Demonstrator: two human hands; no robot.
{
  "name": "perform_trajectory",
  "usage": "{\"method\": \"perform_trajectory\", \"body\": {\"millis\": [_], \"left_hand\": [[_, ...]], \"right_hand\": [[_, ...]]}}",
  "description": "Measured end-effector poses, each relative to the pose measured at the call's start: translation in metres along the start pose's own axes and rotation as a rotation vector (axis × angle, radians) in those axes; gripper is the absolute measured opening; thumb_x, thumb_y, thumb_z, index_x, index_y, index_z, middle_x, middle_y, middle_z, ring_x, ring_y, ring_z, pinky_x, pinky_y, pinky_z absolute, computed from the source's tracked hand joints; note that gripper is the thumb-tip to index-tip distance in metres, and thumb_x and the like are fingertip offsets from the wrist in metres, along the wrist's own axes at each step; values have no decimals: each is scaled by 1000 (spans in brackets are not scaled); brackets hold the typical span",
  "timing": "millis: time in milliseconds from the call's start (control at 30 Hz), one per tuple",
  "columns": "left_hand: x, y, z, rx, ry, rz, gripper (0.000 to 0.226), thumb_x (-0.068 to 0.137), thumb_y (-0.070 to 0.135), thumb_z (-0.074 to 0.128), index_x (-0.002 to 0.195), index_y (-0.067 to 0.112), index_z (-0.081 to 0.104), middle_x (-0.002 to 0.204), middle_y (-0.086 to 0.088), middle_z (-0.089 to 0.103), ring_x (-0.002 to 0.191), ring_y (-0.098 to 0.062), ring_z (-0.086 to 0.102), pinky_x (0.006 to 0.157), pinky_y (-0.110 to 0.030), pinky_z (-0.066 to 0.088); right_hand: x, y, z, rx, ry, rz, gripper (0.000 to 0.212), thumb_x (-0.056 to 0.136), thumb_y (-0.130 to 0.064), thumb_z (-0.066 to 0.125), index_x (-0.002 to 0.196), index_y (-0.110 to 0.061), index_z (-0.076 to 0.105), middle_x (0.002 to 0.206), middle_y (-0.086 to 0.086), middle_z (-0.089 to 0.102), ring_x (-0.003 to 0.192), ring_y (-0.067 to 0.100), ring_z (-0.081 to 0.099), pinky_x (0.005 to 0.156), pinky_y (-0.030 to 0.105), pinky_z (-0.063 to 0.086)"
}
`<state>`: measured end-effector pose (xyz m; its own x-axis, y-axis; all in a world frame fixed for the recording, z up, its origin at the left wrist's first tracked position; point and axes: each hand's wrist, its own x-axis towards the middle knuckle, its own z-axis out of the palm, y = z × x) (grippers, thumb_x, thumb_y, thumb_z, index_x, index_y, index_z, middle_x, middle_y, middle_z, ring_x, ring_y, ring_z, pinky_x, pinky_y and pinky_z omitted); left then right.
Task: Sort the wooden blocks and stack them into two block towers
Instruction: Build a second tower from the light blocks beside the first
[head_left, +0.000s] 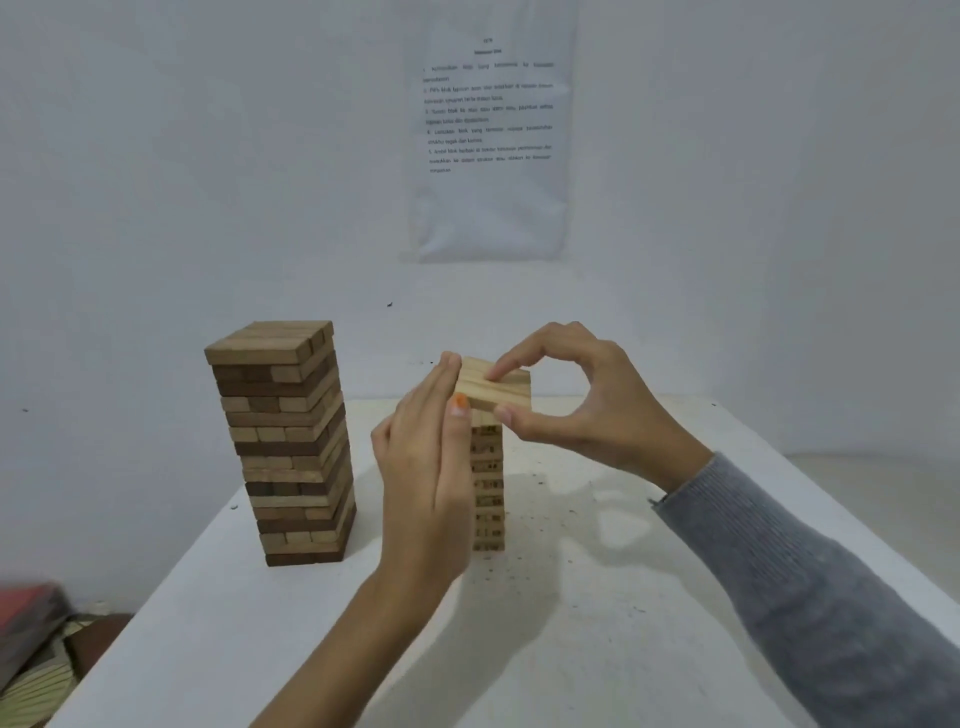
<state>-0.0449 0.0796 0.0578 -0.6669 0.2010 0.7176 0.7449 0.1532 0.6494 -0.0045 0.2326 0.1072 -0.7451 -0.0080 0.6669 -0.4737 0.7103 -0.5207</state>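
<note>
The pale tower (488, 493) is standing near the middle of the white bench (571, 649), and both hands are working at its top layer (493, 392), a flat course of light blocks lying side by side. That layer is sitting on the tower's top and appears to be jutting out to the right past the narrow face below; the left hand is hiding the tower's left side.

The left hand (421, 467) is standing upright against the left end of the top layer. Its fingers (447, 379) are straight and together, pressing flat on the wood and gripping nothing. One nail is showing orange.

The right hand (587, 405) is coming in from the right in a grey sleeve (805, 597). It is pinching the top layer, with the index fingertip on the upper face and the thumb on the lower front edge. The other fingers are arching loosely above.

The dark tower (285, 441) is standing to the left, apart from the pale one. It is built of mixed brown and tan blocks, it is taller, and neither hand is touching it.

Dark specks are lying scattered on the bench around the pale tower's foot. A printed sheet (491, 140) is hanging on the white wall behind, its text too blurred to read. A reddish object (26, 613) is lying low at the far left, off the bench.
</note>
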Motion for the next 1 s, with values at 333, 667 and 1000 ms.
{"method": "perform_trajectory", "body": {"millis": [333,667,1000], "left_hand": [[12,-39,-2,-76,-55,-142,39,97,37,31,132,34,49,138,10,54,131,-1,43,112,-46,31],[6,-46,-1,123,-135,-146,46,99,36,26,139,28,45,143,16,43,121,25,22,98,3,1],[5,-48,0,145,-135,-170,50,95,38,24,139,28,45,143,16,42,132,8,30,99,1,3]], "right_hand": [[24,28,20,-54,-88,115,25,71,-27,85,90,-35,71,97,-12,64,100,9,50,90,23,39],[24,38,27,-46,-145,158,25,72,-26,84,88,-39,70,99,-15,62,102,8,50,86,20,36],[21,40,29,-31,-175,202,23,76,-28,81,93,-38,68,104,-13,63,106,8,50,93,27,39]]}}
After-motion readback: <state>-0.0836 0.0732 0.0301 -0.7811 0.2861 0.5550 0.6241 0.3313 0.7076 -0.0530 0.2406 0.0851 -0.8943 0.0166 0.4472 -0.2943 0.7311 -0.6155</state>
